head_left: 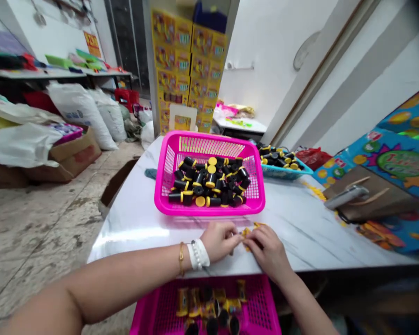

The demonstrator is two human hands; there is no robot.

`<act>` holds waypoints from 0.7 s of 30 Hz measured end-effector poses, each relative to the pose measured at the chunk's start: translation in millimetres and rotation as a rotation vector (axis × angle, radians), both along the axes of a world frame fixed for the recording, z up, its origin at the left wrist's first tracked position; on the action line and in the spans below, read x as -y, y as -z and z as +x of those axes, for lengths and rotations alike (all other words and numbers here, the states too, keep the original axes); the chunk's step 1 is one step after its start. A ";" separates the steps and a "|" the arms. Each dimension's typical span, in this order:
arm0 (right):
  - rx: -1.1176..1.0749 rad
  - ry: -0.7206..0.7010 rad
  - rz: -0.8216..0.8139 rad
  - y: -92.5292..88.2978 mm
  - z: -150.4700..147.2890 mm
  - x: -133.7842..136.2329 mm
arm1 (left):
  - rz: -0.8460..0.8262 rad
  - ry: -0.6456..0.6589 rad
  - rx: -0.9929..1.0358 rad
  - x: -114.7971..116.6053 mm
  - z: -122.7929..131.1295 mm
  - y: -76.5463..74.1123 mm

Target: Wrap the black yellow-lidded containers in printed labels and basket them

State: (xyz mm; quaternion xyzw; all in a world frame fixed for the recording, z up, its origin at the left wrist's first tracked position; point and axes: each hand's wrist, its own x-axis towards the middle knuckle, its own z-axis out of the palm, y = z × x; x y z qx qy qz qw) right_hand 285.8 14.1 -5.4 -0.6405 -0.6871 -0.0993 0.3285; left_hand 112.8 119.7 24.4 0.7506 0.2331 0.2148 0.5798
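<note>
Both hands meet on the white tabletop point(300, 228) just in front of a pink basket point(167, 186) full of small black-and-yellow spools point(209, 186). My left hand point(219, 242), with a gold bangle and white bead bracelet at the wrist, is closed in a pinch. My right hand point(268, 251) is closed too. Between the fingertips sits a small yellow-orange wrapper or label point(247, 231), gripped from both sides. Whether a spool is inside it is hidden.
A second pink basket point(160, 311) below the table edge holds wrapped spools. A blue basket point(282, 172) with more spools stands behind on the right, beside a brown bag point(380, 200) and colourful cartons. Stacked yellow boxes, sacks and cardboard boxes fill the floor at left.
</note>
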 end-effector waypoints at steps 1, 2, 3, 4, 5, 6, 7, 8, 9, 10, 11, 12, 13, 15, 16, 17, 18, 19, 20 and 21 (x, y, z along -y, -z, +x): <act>-0.010 0.007 -0.008 -1.0 -0.2 0.5 | -0.043 -0.013 0.000 0.4 -3.0 2.2; -0.024 0.018 -0.008 -2.1 -0.9 0.9 | -0.085 -0.019 -0.005 0.0 -4.6 3.9; -0.040 0.033 0.005 -3.4 -2.2 1.5 | -0.127 -0.029 -0.010 -1.0 -4.8 5.1; -0.060 0.057 0.032 -5.1 -4.1 2.5 | -0.167 -0.044 -0.015 -2.2 -4.1 5.9; -0.079 0.086 0.071 -7.4 -6.9 3.8 | -0.201 -0.055 -0.020 -3.3 -2.8 6.4; -0.097 0.118 0.116 -10.3 -10.6 5.5 | -0.228 -0.060 -0.021 -3.8 -1.6 6.5; -0.113 0.146 0.162 -13.5 -14.9 7.2 | -0.251 -0.057 -0.012 -3.8 -0.7 6.2; -0.127 0.164 0.200 -16.7 -19.7 8.8 | -0.274 -0.049 0.008 -3.4 -0.3 5.6; -0.138 0.167 0.227 -19.6 -24.6 9.9 | -0.293 -0.036 0.038 -2.7 -0.4 4.8; -0.154 0.159 0.239 -22.0 -29.2 10.3 | -0.304 -0.022 0.073 -2.4 -0.9 3.6; -0.185 0.145 0.231 -23.9 -32.9 9.8 | -0.309 -0.013 0.110 -2.5 -1.6 2.3; -0.250 0.130 0.208 -25.2 -35.4 8.5 | -0.305 -0.010 0.139 -3.5 -2.3 0.6; -0.356 0.118 0.172 -26.3 -36.5 6.5 | -0.293 -0.015 0.156 -5.3 -2.8 -1.5; -0.664 0.092 0.046 -29.0 -34.9 0.7 | -0.263 -0.039 0.160 -10.9 -3.6 -6.6; -0.820 0.073 -0.040 -31.1 -33.1 -2.8 | -0.248 -0.050 0.152 -14.0 -4.0 -9.5; -0.941 0.050 -0.124 -34.0 -31.2 -6.5 | -0.232 -0.058 0.144 -16.8 -4.5 -12.6; -1.016 0.033 -0.191 -37.6 -29.8 -10.1 | -0.214 -0.070 0.144 -19.2 -5.0 -15.6; -1.044 0.030 -0.225 -41.7 -29.5 -13.7 | -0.198 -0.095 0.155 -21.0 -5.7 -18.4; -1.040 0.048 -0.215 -46.0 -30.3 -17.1 | -0.181 -0.133 0.175 -22.0 -6.5 -20.7; -1.020 0.081 -0.166 -49.9 -32.1 -20.2 | -0.167 -0.184 0.204 -22.4 -7.2 -22.6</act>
